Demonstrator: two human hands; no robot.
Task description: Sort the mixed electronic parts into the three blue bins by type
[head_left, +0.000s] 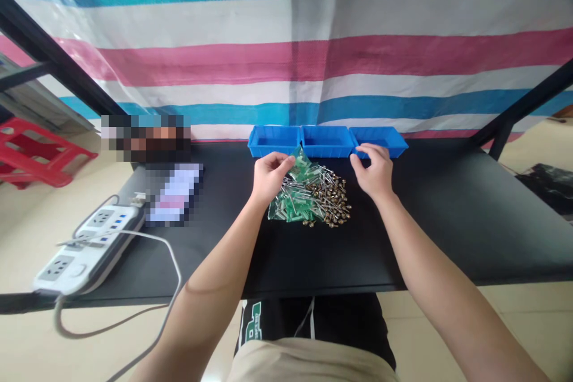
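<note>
Our left hand (268,176) pinches a crinkly, translucent green plastic packet (303,167) between thumb and forefinger, at the far left of a loose heap of slender silvery metal shafts with rounded brass-coloured heads (333,194), while more green packets (293,209) lie at its near left. We hold our right hand (367,161) with thumb and fingers parted and nothing between them, right of the heap and near the rightmost of three blue, rectangular, open-topped plastic bins (329,149), lined up beyond the heap on the smooth black table (313,262).
</note>
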